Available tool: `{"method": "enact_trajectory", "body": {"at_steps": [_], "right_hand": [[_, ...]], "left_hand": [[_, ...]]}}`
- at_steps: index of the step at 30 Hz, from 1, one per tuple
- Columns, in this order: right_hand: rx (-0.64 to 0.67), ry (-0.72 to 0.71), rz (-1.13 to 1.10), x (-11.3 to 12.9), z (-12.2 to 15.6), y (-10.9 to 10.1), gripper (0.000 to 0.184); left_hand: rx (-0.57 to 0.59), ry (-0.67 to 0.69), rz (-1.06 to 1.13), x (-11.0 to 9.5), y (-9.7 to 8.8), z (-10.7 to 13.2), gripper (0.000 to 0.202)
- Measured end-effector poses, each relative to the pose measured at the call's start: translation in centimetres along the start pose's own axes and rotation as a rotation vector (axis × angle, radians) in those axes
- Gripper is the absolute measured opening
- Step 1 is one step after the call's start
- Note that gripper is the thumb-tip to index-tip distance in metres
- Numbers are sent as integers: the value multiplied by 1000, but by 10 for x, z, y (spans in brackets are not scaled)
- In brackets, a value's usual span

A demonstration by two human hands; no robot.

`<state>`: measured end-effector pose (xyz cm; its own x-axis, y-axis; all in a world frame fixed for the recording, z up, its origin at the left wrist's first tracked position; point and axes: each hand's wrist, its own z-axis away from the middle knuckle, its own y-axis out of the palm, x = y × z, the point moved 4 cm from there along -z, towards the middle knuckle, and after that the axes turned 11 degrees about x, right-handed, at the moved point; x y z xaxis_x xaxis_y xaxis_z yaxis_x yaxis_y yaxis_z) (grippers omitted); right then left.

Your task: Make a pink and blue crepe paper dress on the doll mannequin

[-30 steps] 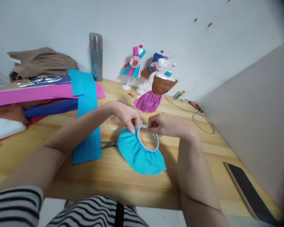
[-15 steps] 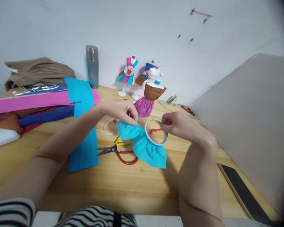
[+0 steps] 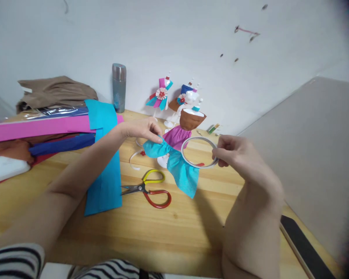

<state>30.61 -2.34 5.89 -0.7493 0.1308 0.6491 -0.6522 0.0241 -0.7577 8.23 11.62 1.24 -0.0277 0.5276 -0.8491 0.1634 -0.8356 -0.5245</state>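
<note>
My left hand (image 3: 147, 130) pinches the upper edge of a gathered turquoise piece (image 3: 182, 173), crinkled cloth or crepe paper, held above the table. My right hand (image 3: 235, 153) grips the side of a nearly used-up tape roll (image 3: 182, 150) between thumb and fingers. The roll overlaps the gathered piece's right part; whether tape joins them I cannot make out. Below lie scissors (image 3: 140, 188) with one yellow and one red handle, blades apart. A folded turquoise strip (image 3: 104, 186) lies under my left forearm.
Small white dress-form figures (image 3: 162, 93) in colourful outfits stand by the wall, one with a brown top (image 3: 192, 119) and pink skirt (image 3: 177, 135). A steel bottle (image 3: 119, 89), pink strips (image 3: 46, 124) and brown fabric (image 3: 58, 91) are at the left. A phone (image 3: 305, 246) lies at the right.
My right hand has moved right with the tape roll, which is now tilted flatter. My left hand and the gathered piece have lifted slightly off the scissors. The view has shifted a little.
</note>
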Motion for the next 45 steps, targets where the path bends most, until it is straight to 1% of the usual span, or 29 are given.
{"method": "enact_trajectory", "body": {"at_steps": [3,7,11,13,15,17,20,22,25,29,34,40,45], "right_hand": [[-34,-21,-103,-1,3,-3,22],[-8,-71,-210,-5,4,-4,31],[-27,-111,-302,-12,5,-10,41],[-50,-137,-302,-15,6,-14,52],[-86,-144,-295,-15,8,-16,59],[-135,-114,-297,-13,10,-17,51],[-216,-50,-295,-5,12,-14,34],[-267,-15,-272,0,12,-11,30],[-309,41,-193,5,10,-6,33],[-307,71,-110,6,7,-3,37],[-319,63,-87,4,9,-5,36],[-357,48,-91,7,13,-5,34],[-352,56,-80,8,14,-5,35]], "left_hand": [[4,-13,56,10,-1,0,25],[-7,-31,72,18,2,-2,25],[-38,-12,44,9,7,-6,29],[-36,-9,30,3,10,-7,30],[-28,-12,21,-4,13,-8,29],[-34,-25,2,-10,13,-7,29],[-90,-64,-36,-15,10,-5,27],[-136,-80,-58,-17,7,-4,25],[-169,-96,-98,-16,5,-3,23],[-187,-118,-149,-13,2,-2,26],[-120,-147,-167,-10,2,-1,28],[-220,-211,-337,-16,1,-4,27],[-234,-173,-429,-18,3,-6,20]]}}
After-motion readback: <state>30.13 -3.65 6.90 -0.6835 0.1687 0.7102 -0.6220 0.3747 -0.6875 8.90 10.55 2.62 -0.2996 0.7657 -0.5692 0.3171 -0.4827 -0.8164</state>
